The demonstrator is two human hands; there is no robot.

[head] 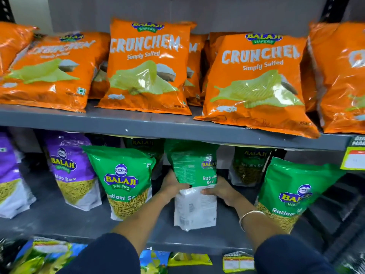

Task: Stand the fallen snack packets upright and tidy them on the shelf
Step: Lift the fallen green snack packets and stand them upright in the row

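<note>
Green foil sev packet [194, 184], back side out, stands mid lower shelf [59, 220] with my left hand [171, 185] grasping it at 9 o'clock, right hand [221, 191] at 3; it looks light, crinkly and slippery, so I'd hold its sides.

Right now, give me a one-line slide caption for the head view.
Both hands, left hand and right hand, hold a green Ratlami Sev packet upright, back panel outward, on the middle shelf.

Both arms reach forward; the left hand [171, 184] and right hand [221, 191] clasp something between them, fingers curled.
</note>
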